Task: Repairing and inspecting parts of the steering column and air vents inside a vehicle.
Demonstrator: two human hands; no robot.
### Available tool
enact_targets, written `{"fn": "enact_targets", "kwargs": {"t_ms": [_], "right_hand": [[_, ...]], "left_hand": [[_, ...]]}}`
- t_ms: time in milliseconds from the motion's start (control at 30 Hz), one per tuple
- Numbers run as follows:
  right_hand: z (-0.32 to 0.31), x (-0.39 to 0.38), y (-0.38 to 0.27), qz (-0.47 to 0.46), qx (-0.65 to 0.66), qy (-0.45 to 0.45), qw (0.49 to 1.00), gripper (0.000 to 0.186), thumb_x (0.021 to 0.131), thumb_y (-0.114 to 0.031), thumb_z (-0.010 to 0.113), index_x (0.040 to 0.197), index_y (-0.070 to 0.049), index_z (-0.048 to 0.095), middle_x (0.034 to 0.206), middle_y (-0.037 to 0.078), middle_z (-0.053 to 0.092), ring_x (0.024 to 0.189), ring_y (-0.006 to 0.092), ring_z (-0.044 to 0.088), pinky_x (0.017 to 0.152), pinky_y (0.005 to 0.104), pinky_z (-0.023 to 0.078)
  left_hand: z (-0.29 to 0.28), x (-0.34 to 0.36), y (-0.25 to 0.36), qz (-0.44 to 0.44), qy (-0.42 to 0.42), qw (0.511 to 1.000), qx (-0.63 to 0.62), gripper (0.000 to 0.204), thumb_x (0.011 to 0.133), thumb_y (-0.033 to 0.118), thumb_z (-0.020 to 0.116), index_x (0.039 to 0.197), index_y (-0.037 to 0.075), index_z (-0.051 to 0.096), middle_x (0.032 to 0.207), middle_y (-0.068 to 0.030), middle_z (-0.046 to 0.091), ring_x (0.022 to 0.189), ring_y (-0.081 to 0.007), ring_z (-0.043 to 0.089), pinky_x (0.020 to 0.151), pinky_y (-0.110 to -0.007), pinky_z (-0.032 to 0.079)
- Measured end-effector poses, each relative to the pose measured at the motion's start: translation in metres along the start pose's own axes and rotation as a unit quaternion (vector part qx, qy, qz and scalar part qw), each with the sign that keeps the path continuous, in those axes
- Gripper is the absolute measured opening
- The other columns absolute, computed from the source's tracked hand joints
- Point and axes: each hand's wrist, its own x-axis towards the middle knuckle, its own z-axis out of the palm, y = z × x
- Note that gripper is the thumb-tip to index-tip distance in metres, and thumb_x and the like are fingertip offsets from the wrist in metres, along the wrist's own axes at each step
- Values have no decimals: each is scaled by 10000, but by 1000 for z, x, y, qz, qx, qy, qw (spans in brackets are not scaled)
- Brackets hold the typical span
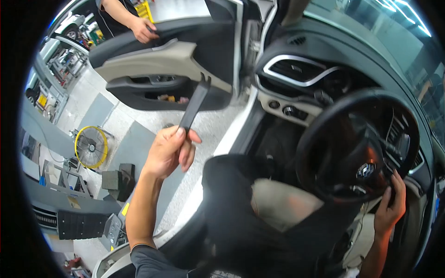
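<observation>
My left hand (174, 150) grips a flat black pry tool (194, 104) with a forked tip, held upright beside the open car door panel (139, 67), over the door sill. My right hand (389, 208) is at the lower right of the black steering wheel (315, 123), its fingers extended and touching the lower spoke area. I am seated in the driver's area, with my dark-clothed legs under the wheel. The beige-trimmed dashboard (324, 55) with its air vents (296, 69) lies ahead of me.
A co-worker's hand (143, 30) rests on the top of the door panel. Outside stand a yellow floor fan (80, 141), dark blocks (113, 183) on grey mats (141, 134), car parts (81, 224) at lower left and other vehicles. The white door sill (232, 139) edges the opening.
</observation>
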Motion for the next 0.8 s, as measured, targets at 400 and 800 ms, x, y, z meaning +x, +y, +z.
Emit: {"fn": "enact_targets", "kwargs": {"t_ms": [400,800], "right_hand": [[44,-59,-118,-247,80,-174,950,419,730,-94,711,1100,19,550,1098,178,581,1065,343,561,902,428,452],[110,-97,-101,324,572,-509,556,337,1009,-308,363,1145,-31,500,729,-9,479,603,62,392,555,202,340]], "left_hand": [[120,-14,-29,-257,-550,780,153,398,990,287,420,936,-41,640,503,-43,556,426,-111,560,413,-240,460],[98,-12,-148,-149,-206,956,-149,338,948,250,536,1092,-53,573,851,-133,648,643,-153,633,535,-232,515]]}}
